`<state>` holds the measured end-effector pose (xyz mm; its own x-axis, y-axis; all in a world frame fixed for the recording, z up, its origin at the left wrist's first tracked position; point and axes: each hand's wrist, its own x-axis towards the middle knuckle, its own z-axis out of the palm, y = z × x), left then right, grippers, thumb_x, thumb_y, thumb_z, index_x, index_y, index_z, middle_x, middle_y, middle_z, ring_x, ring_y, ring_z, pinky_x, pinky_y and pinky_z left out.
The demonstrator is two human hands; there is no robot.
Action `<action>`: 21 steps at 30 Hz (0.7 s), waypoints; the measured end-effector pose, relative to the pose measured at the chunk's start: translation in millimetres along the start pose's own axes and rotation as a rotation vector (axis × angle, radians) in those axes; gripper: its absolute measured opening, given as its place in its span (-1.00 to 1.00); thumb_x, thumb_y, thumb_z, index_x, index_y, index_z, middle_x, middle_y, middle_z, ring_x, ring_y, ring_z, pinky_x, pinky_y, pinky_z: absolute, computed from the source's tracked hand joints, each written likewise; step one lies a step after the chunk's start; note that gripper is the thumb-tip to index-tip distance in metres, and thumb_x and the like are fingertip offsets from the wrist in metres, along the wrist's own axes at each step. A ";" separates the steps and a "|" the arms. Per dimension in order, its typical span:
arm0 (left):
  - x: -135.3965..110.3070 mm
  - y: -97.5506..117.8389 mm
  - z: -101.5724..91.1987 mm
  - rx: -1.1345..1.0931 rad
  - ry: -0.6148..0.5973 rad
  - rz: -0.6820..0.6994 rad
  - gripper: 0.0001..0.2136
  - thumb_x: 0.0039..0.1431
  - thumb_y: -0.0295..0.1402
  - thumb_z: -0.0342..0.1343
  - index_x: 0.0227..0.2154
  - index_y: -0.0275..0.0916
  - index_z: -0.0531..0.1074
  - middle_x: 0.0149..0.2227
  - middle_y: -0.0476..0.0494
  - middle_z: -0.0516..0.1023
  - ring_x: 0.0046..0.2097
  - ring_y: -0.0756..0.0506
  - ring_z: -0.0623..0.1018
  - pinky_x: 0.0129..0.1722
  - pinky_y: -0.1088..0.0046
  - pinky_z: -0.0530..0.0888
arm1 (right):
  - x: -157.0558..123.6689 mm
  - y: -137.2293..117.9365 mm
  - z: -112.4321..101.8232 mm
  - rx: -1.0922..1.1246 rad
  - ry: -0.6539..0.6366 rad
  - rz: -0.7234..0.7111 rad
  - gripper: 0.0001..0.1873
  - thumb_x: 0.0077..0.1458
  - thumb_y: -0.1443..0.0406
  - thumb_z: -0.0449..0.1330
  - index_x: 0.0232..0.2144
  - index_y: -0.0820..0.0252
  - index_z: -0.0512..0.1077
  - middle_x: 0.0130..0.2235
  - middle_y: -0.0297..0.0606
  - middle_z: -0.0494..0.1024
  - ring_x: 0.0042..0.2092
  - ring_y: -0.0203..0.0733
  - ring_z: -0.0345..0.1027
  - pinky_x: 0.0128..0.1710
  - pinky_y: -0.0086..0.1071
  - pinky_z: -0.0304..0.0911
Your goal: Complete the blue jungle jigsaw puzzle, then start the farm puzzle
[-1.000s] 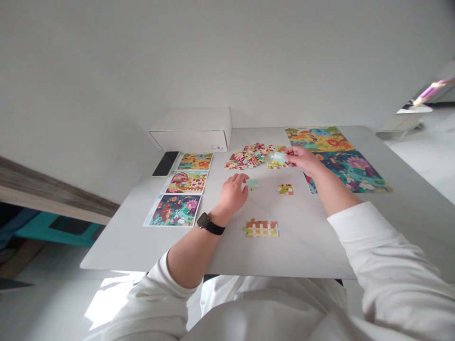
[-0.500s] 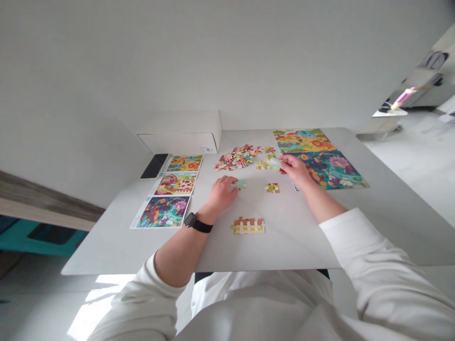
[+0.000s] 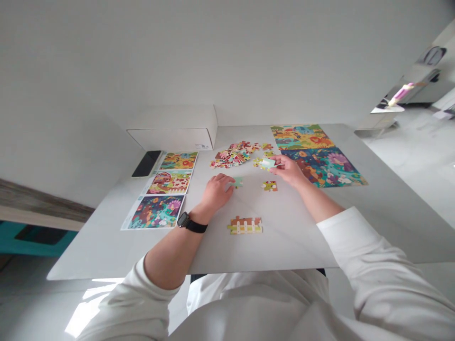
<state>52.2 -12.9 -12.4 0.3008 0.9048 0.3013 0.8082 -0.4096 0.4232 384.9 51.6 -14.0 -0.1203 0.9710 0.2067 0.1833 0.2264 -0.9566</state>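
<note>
Right hand [image 3: 288,170] outstretched, pinching a pale-green knobbed jigsaw piece [image 3: 267,163], left hand [image 3: 215,192] palm-down, fingers loosely parted, at a flat mint-green piece [image 3: 238,181]

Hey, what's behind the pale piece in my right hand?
Yellow-green puzzle pieces show past the edges of the pale piece in your right hand. What it covers directly behind can't be seen, nor can the full count of pieces there.

White sleeves [image 3: 377,260], black wristwatch [image 3: 194,224]
</note>
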 end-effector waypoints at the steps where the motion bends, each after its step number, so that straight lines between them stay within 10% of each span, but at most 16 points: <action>1: -0.2 0.5 -0.6 0.001 -0.006 -0.001 -0.78 0.30 -0.39 0.18 -0.06 -0.16 0.65 -0.01 -0.24 0.66 0.03 -0.28 0.61 0.18 0.01 0.54 | -0.8 -0.7 0.7 -0.008 -0.020 -0.007 -0.40 -0.12 0.13 0.54 0.00 0.08 0.58 -0.21 -0.31 0.58 -0.28 -0.20 0.51 -0.28 -0.33 0.48; 21: -2.5 10.7 -2.6 0.031 -0.117 0.035 -0.74 0.36 -0.34 0.17 -0.01 -0.04 0.72 0.10 -0.16 0.66 0.12 -0.25 0.61 0.29 0.06 0.48 | -21.2 -7.5 26.0 -0.219 -0.252 -0.058 -0.41 0.02 0.17 0.48 0.13 0.11 0.61 -0.13 -0.23 0.69 -0.25 -0.19 0.54 -0.16 -0.31 0.51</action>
<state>58.8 -19.9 -6.4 0.3850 0.8980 0.2132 0.8108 -0.4394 0.3868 360.7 27.3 -16.6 -0.3692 0.9124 0.1766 0.3710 0.3189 -0.8722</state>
